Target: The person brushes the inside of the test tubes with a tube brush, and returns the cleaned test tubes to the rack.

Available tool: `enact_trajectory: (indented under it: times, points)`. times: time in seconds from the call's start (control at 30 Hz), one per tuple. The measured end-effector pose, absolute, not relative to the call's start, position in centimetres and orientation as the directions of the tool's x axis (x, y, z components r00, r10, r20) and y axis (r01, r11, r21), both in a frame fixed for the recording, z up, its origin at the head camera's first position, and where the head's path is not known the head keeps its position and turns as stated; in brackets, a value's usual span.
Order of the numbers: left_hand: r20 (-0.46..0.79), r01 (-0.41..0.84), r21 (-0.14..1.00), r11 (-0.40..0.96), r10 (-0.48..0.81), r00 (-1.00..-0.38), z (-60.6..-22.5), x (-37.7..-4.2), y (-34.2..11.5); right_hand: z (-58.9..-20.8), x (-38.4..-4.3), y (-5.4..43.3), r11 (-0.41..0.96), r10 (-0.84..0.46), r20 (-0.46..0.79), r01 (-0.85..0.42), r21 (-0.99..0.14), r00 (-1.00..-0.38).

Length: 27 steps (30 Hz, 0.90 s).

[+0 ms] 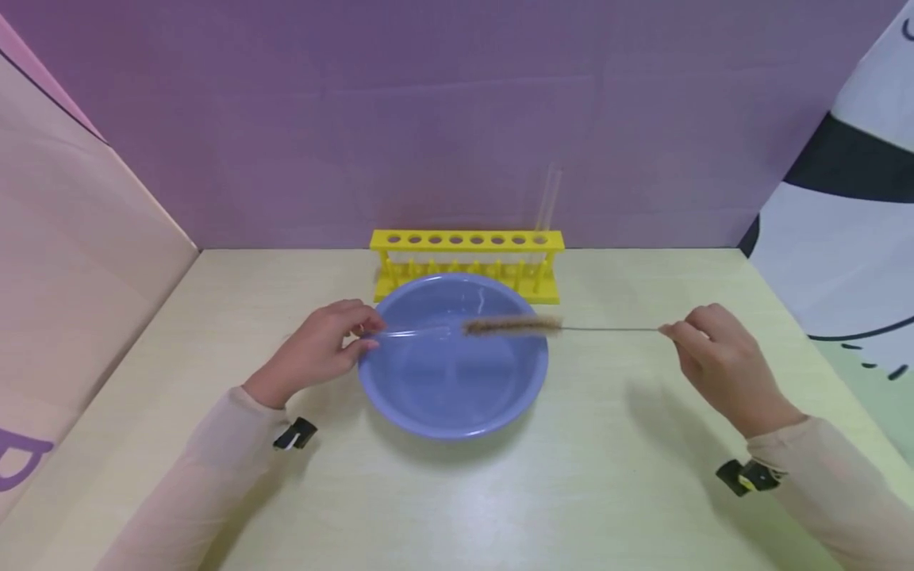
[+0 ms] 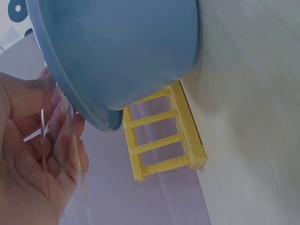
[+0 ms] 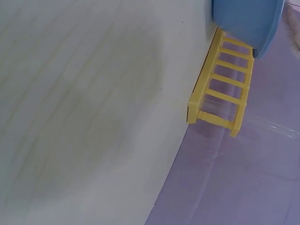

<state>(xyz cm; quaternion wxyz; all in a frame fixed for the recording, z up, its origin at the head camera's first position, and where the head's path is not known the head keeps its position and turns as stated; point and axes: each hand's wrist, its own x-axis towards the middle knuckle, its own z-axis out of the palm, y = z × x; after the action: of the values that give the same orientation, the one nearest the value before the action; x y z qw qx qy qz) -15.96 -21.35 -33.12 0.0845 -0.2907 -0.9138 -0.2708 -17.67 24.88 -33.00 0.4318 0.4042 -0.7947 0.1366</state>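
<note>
Blue bowl (image 1: 453, 434) beneath tube (image 1: 414, 332) and brush (image 1: 510, 326)

Left hand (image 1: 321, 342), angled inward, curls its fingers (image 1: 362, 319) round the tube over the bowl's left rim. Right hand (image 1: 724, 365), knuckles up, pinches the brush's wire handle, bristles near the tube's far end.

"What's behind the bench (image 1: 607, 492) on your feed?"

"I see a purple backdrop (image 1: 457, 119) with faint creases, meeting the bench along its straight far edge."

"And the sides?"

"To my left a cream panel (image 1: 78, 238) slants in, with a pink strip (image 1: 24, 58) along its upper edge and a purple outlined shape (image 1: 21, 440) low down. To my right, a white panel (image 1: 800, 270) carries a broad black band (image 1: 842, 166) and turns pale green below."

"Light?"

"I get a soft sheen on the near part of the bench's pale top."
</note>
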Motion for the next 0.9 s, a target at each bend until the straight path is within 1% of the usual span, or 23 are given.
enact_trajectory:
  times: [0.2, 0.43, 0.9]
  points:
    - [0.288, 0.568, 0.459, 0.683, 0.49, -0.823, -33.14, -16.05, -21.2, -32.98, -17.68, 24.65, 0.627, -0.514, 0.813, -0.767, 0.136, -0.275]
    - [0.292, 0.57, 0.463, 0.679, 0.491, -0.821, -33.26, -16.16, -21.14, -32.93, -17.74, 24.34, 0.608, -0.506, 0.825, -0.783, 0.133, -0.253]
    - [0.296, 0.585, 0.449, 0.676, 0.505, -0.811, -33.25, -16.24, -20.85, -33.11, -17.78, 24.07, 0.592, -0.532, 0.809, -0.793, 0.143, -0.251]
